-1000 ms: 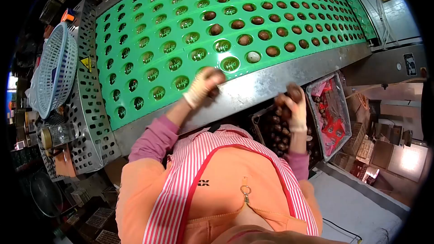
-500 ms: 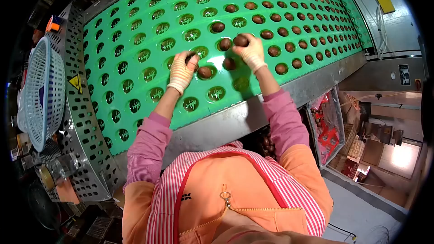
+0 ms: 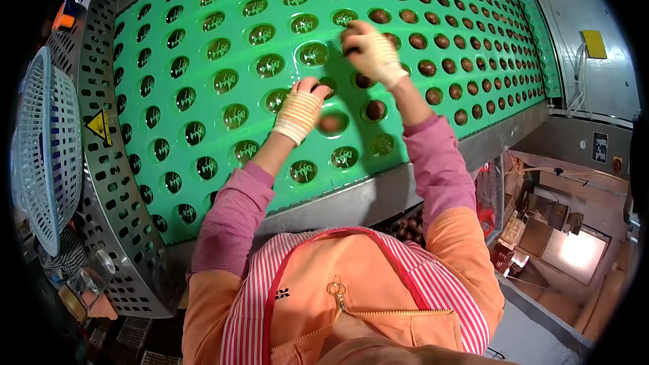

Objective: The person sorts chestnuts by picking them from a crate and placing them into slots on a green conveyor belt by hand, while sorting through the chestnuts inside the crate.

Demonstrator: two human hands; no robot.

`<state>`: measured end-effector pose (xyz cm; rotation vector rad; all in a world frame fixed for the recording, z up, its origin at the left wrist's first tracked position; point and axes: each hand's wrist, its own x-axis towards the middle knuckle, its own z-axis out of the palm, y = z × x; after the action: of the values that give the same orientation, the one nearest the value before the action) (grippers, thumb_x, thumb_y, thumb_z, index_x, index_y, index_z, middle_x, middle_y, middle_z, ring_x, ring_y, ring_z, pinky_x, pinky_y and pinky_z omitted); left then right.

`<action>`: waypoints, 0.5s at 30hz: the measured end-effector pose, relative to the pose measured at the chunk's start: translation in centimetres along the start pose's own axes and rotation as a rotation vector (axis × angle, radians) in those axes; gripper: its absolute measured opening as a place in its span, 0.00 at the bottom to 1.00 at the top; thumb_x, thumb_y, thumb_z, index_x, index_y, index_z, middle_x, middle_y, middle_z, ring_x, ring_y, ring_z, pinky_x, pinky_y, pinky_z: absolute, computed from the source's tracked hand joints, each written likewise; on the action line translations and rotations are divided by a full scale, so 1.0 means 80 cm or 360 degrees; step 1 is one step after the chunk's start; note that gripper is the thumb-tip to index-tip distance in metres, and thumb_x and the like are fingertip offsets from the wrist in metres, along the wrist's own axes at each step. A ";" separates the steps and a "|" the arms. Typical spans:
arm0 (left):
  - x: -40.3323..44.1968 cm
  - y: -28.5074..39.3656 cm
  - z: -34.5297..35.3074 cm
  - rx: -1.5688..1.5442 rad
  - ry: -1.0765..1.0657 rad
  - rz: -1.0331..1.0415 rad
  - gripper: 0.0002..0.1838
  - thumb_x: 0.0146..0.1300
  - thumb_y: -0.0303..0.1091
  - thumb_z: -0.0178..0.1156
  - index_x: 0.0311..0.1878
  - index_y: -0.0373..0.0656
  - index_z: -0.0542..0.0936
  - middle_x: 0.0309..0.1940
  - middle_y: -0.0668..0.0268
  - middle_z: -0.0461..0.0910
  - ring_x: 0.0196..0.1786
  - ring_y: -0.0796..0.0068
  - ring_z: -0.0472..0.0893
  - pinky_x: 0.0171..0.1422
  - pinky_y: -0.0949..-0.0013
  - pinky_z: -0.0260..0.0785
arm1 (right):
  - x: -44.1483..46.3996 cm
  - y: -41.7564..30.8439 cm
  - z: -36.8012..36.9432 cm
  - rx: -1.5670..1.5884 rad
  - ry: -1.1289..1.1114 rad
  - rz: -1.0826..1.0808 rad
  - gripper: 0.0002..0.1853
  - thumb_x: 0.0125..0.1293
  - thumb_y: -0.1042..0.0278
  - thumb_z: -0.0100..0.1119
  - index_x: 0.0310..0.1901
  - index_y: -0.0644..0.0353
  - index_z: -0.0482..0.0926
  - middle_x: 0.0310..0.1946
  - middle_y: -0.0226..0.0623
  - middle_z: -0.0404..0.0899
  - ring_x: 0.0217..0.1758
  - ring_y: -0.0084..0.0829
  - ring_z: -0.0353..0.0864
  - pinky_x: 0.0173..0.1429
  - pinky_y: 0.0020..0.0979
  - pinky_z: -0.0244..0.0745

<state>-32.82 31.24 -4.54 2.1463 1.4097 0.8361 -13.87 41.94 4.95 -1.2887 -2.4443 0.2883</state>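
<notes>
Nearest the body, a metal rail [image 3: 345, 204] runs below both hands. Next, a blurred brown piece [image 3: 330, 123] is at a cup of the green belt [image 3: 243, 59], just below the left hand's fingertips. The left hand [image 3: 302, 106] has bent fingers at a partly hidden dark piece [image 3: 322, 90]; firm grip cannot be confirmed. Farther out, the right hand [image 3: 372, 54] is curled; whether it holds a piece cannot be determined. Rows of brown pieces [image 3: 418, 41] occupy cups right of both hands.
</notes>
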 end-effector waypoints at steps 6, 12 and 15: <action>-0.002 -0.016 -0.006 -0.0073 0.0174 0.0007 0.14 0.59 0.31 0.62 0.49 0.46 0.81 0.47 0.57 0.79 0.53 0.53 0.75 0.60 0.54 0.69 | -0.018 -0.029 0.035 0.0178 -0.0100 0.0103 0.16 0.52 0.72 0.60 0.44 0.54 0.83 0.65 0.44 0.71 0.55 0.48 0.79 0.60 0.37 0.75; -0.024 0.077 -0.067 -0.0044 -0.0489 -0.0056 0.14 0.51 0.38 0.57 0.37 0.41 0.84 0.40 0.52 0.82 0.45 0.50 0.79 0.52 0.52 0.71 | -0.176 -0.060 -0.012 0.1546 0.0578 0.1425 0.15 0.62 0.70 0.57 0.51 0.60 0.80 0.26 0.27 0.77 0.22 0.18 0.69 0.25 0.23 0.62; -0.053 0.089 -0.010 0.0580 -0.0213 0.0330 0.09 0.53 0.35 0.58 0.37 0.46 0.81 0.42 0.56 0.77 0.48 0.53 0.77 0.51 0.52 0.72 | -0.261 -0.016 0.061 0.0508 0.0637 0.0791 0.15 0.59 0.74 0.56 0.49 0.61 0.81 0.42 0.44 0.81 0.43 0.39 0.79 0.49 0.38 0.74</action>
<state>-29.98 24.65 -0.40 2.6043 1.3715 0.5209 -6.03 23.91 -3.68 -1.6042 -1.6515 0.4723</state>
